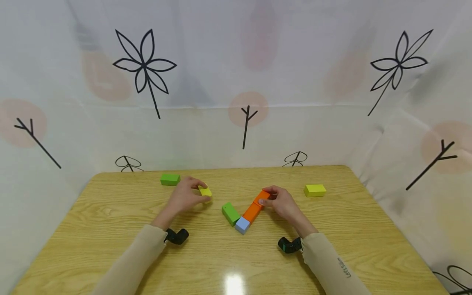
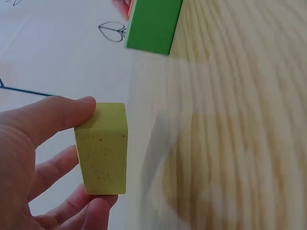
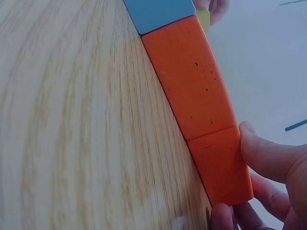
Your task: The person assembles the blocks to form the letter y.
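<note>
My left hand [image 1: 184,194] pinches a yellow block [image 2: 103,153] between thumb and fingers, left of the row of blocks. In the left wrist view the thumb lies on one end and fingertips on the other. With my right hand [image 1: 283,203] I grip the far orange block [image 3: 220,167], thumb on its side and fingers round its far end. That block sits end to end with a second orange block [image 3: 189,79]. A light blue block [image 1: 242,225] meets the near end of this orange row. Slanting away to the left, a green block [image 1: 230,214] stands close to the blue one.
Another green block [image 1: 170,179] lies at the back left of the wooden table [image 1: 221,262]. A second yellow block [image 1: 315,190] lies at the right. A white patterned cloth [image 1: 206,135] hangs behind the table, with more cloth at both sides.
</note>
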Demonstrator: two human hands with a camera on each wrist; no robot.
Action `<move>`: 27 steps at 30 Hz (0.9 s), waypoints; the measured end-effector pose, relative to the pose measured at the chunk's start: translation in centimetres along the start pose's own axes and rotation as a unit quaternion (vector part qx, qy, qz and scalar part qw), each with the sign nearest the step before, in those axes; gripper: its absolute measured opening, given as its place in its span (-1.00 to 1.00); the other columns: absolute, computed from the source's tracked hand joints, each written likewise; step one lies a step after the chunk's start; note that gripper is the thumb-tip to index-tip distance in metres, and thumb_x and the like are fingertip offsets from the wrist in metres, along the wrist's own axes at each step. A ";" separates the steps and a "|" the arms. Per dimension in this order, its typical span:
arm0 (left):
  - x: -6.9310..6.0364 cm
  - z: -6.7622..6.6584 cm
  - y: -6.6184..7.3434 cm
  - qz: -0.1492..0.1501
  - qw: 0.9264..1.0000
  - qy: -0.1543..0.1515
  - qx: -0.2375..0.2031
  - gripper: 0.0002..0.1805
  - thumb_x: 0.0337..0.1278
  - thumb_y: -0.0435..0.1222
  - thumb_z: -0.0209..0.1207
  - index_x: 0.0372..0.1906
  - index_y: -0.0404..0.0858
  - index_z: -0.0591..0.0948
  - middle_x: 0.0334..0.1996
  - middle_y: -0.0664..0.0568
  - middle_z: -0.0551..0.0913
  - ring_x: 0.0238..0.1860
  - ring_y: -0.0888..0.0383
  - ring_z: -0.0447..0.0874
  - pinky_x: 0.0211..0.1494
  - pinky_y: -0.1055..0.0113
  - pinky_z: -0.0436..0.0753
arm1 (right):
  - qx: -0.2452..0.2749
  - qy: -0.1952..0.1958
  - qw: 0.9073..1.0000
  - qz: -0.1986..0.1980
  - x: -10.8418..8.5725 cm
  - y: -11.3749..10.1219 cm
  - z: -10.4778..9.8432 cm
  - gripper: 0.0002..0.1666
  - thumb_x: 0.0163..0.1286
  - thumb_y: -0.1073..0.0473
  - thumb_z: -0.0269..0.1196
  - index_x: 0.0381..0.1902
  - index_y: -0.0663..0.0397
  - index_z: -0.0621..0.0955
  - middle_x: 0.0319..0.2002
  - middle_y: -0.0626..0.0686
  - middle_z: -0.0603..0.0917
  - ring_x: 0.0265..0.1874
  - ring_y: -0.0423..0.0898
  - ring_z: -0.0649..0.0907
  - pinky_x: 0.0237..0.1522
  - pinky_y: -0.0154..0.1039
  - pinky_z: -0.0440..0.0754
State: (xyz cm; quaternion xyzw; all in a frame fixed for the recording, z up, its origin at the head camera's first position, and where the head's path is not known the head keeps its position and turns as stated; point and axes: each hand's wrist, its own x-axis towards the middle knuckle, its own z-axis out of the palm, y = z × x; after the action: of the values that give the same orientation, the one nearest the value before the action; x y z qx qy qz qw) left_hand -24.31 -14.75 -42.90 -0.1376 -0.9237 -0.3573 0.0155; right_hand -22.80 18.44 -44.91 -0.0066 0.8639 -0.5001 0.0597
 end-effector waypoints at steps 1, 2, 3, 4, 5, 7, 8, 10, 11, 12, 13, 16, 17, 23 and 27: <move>0.0 0.2 0.2 0.001 1.000 0.002 0.001 -0.59 -0.03 -0.10 0.50 -0.07 -0.17 0.73 0.00 -0.08 0.51 0.01 -0.06 0.59 0.04 0.02 0.58 | 0.000 0.000 1.000 0.000 0.0 0.0 0.0 -0.45 0.31 0.20 0.40 0.23 0.21 0.57 -0.03 0.13 0.63 -0.10 0.03 0.59 -0.06 -0.10 0.57; 0.0 0.5 0.4 0.001 1.000 0.004 0.003 -0.59 -0.04 -0.10 0.51 -0.08 -0.17 0.73 -0.01 -0.08 0.52 -0.01 -0.06 0.59 0.03 0.03 0.59 | 0.000 0.000 1.000 -0.001 0.0 0.0 0.0 -0.45 0.31 0.20 0.40 0.23 0.22 0.57 -0.03 0.13 0.63 -0.10 0.03 0.59 -0.07 -0.10 0.57; -0.1 0.8 0.6 0.002 1.000 0.007 0.005 -0.60 -0.05 -0.10 0.51 -0.09 -0.16 0.73 -0.02 -0.07 0.52 -0.02 -0.05 0.59 0.02 0.03 0.59 | 0.001 0.000 1.000 -0.001 0.0 0.0 0.0 -0.45 0.31 0.21 0.40 0.23 0.22 0.57 -0.03 0.13 0.63 -0.10 0.03 0.59 -0.07 -0.10 0.57; -0.1 1.0 0.7 0.003 1.000 0.009 0.004 -0.60 -0.07 -0.10 0.52 -0.10 -0.17 0.73 -0.04 -0.07 0.52 -0.03 -0.05 0.59 0.01 0.03 0.59 | 0.001 -0.001 1.000 -0.002 0.0 0.0 0.0 -0.45 0.31 0.21 0.40 0.23 0.22 0.57 -0.03 0.13 0.63 -0.10 0.03 0.59 -0.08 -0.11 0.57; -0.2 1.2 0.9 0.002 1.000 0.010 0.002 -0.60 -0.07 -0.09 0.52 -0.11 -0.16 0.74 -0.05 -0.06 0.52 -0.04 -0.04 0.59 -0.01 0.04 0.59 | 0.001 -0.001 1.000 -0.003 0.0 0.0 0.0 -0.45 0.31 0.21 0.40 0.23 0.23 0.57 -0.03 0.14 0.63 -0.11 0.03 0.59 -0.08 -0.11 0.57; -0.3 1.6 1.3 -0.001 1.000 0.010 -0.003 -0.61 -0.08 -0.09 0.53 -0.12 -0.15 0.73 -0.08 -0.03 0.51 -0.05 -0.04 0.58 -0.01 0.05 0.59 | -0.001 -0.001 1.000 -0.004 0.0 0.0 0.0 -0.45 0.31 0.21 0.40 0.23 0.23 0.57 -0.04 0.14 0.63 -0.11 0.03 0.59 -0.08 -0.11 0.57; -0.3 1.8 1.4 0.001 1.000 0.010 -0.004 -0.61 -0.09 -0.09 0.53 -0.13 -0.14 0.73 -0.10 -0.01 0.51 -0.05 -0.03 0.58 -0.02 0.06 0.59 | -0.002 0.000 1.000 -0.005 0.1 0.0 0.0 -0.45 0.31 0.21 0.40 0.23 0.23 0.56 -0.04 0.14 0.63 -0.11 0.03 0.59 -0.08 -0.11 0.57; -0.3 2.1 1.5 0.003 1.000 0.010 -0.007 -0.62 -0.09 -0.09 0.53 -0.14 -0.13 0.73 -0.14 0.02 0.51 -0.06 -0.01 0.58 -0.02 0.07 0.59 | -0.003 0.000 1.000 -0.005 0.1 0.1 0.1 -0.44 0.31 0.21 0.40 0.24 0.23 0.56 -0.04 0.14 0.63 -0.12 0.03 0.59 -0.08 -0.11 0.57; -0.3 2.3 1.5 0.005 1.000 0.010 -0.007 -0.62 -0.09 -0.08 0.53 -0.14 -0.12 0.73 -0.15 0.03 0.51 -0.06 -0.01 0.58 -0.02 0.07 0.59 | -0.004 0.000 1.000 -0.005 0.1 0.1 0.1 -0.45 0.31 0.21 0.40 0.24 0.23 0.56 -0.04 0.14 0.63 -0.11 0.03 0.59 -0.08 -0.10 0.57; -0.2 2.4 1.5 0.007 1.000 0.011 -0.007 -0.61 -0.10 -0.07 0.53 -0.14 -0.12 0.73 -0.17 0.03 0.50 -0.07 -0.01 0.57 -0.02 0.08 0.58 | -0.005 0.000 1.000 -0.005 0.1 0.1 0.1 -0.45 0.31 0.21 0.40 0.24 0.22 0.56 -0.04 0.14 0.63 -0.11 0.03 0.59 -0.07 -0.10 0.57; -0.1 2.6 1.5 0.008 1.000 0.011 -0.006 -0.61 -0.10 -0.07 0.53 -0.15 -0.12 0.73 -0.19 0.03 0.50 -0.08 0.00 0.57 -0.03 0.08 0.58 | -0.005 0.001 1.000 -0.004 0.1 0.1 0.1 -0.45 0.31 0.21 0.40 0.24 0.22 0.56 -0.03 0.14 0.63 -0.11 0.03 0.59 -0.07 -0.10 0.57; 0.0 3.1 1.6 0.008 1.000 0.012 -0.009 -0.61 -0.11 -0.05 0.54 -0.16 -0.11 0.73 -0.19 0.03 0.50 -0.11 0.02 0.55 -0.05 0.09 0.57 | -0.006 0.002 1.000 -0.002 0.1 0.3 0.1 -0.46 0.32 0.21 0.39 0.23 0.21 0.57 -0.02 0.14 0.63 -0.10 0.03 0.59 -0.06 -0.10 0.57; 0.1 3.2 1.6 0.007 1.000 0.012 -0.010 -0.61 -0.12 -0.05 0.54 -0.16 -0.10 0.73 -0.18 0.03 0.50 -0.11 0.03 0.54 -0.05 0.10 0.57 | -0.006 0.002 1.000 -0.001 0.1 0.3 0.1 -0.46 0.32 0.21 0.39 0.23 0.21 0.57 -0.02 0.14 0.62 -0.10 0.03 0.59 -0.06 -0.10 0.57; 0.3 3.7 1.8 0.004 1.000 0.005 -0.014 -0.64 -0.09 -0.05 0.53 -0.18 -0.08 0.73 -0.19 0.04 0.49 -0.15 0.08 0.50 -0.06 0.13 0.55 | -0.004 0.000 1.000 0.005 0.1 0.2 0.1 -0.45 0.32 0.20 0.39 0.24 0.20 0.56 -0.01 0.14 0.62 -0.10 0.03 0.59 -0.06 -0.10 0.57; 0.4 3.9 1.9 0.002 1.000 0.003 -0.013 -0.65 -0.08 -0.05 0.52 -0.18 -0.08 0.73 -0.19 0.03 0.48 -0.16 0.09 0.48 -0.07 0.13 0.54 | -0.008 0.002 1.000 0.006 0.1 0.1 0.1 -0.46 0.32 0.20 0.40 0.23 0.19 0.57 -0.01 0.14 0.62 -0.10 0.03 0.58 -0.05 -0.09 0.57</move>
State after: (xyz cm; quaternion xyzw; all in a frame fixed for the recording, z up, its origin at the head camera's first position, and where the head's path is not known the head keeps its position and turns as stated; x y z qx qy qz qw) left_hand -23.89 -10.73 -44.45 -0.1388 -0.9184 -0.3700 0.0172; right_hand -22.88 18.39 -45.10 -0.0011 0.8682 -0.4926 0.0603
